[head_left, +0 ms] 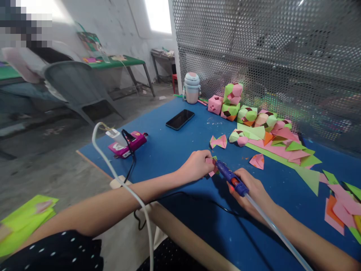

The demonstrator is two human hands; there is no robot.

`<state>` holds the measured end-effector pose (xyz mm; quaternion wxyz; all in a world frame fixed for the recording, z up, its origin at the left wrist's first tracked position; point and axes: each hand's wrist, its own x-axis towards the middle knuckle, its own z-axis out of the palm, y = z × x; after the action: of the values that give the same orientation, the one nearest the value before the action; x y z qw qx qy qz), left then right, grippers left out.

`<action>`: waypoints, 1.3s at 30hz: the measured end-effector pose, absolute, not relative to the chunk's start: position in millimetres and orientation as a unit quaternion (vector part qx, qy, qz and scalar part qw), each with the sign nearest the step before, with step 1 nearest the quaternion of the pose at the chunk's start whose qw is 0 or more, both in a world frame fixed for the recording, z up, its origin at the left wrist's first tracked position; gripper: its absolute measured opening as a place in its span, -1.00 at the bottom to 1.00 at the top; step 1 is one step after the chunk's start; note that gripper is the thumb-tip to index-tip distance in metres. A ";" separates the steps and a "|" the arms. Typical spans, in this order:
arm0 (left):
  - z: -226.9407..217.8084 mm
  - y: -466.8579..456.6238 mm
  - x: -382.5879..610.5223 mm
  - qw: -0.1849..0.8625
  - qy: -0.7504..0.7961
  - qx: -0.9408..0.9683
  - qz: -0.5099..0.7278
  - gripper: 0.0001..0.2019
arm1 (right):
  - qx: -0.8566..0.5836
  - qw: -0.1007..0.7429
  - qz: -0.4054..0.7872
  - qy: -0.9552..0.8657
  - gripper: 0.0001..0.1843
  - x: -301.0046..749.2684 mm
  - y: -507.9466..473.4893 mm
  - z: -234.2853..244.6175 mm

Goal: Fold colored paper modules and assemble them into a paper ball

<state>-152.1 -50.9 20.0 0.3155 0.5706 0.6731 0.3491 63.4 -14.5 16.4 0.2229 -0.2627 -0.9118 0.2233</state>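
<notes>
Your left hand [199,162] pinches a small pink and green paper piece [211,172] just above the middle of the table [158,154]. Your right hand [249,188] grips a blue glue gun [227,174], its nozzle pointing left at that piece; you cannot tell whether the two touch. A translucent glue stick [278,227] runs from the gun's back toward you, over your right forearm, and a black cord [225,208] passes below your hands.

Just beyond your hands lies a bow-shaped pink paper piece [218,142], with a folded pink piece [257,161] to its right. Farther right, loose pink, green and orange papers [307,154] spread over the table. Behind them, paper cubes [247,114] line the foot of a perforated metal screen [254,37], one stacked on top.

To the left, a dark phone [180,119] lies flat, a pale blue bottle [192,92] stands at the far end, and a purple power strip [124,148] sits near the left edge.
</notes>
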 end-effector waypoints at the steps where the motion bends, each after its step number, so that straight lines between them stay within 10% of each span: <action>1: 19.9 -50.9 -151.7 0.320 0.672 0.570 0.348 -0.99 | -0.260 0.219 0.224 -0.913 -0.89 63.3 -14.9 16.3; 39: 17.1 -53.0 -155.4 0.311 0.674 0.565 0.361 -0.94 | -0.279 0.231 0.217 -0.906 -0.92 68.5 -19.0 19.5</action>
<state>-155.4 -53.0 17.1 0.3109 0.5649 0.6735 0.3614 68.5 -19.0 19.5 0.2312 -0.2791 -0.9065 0.2166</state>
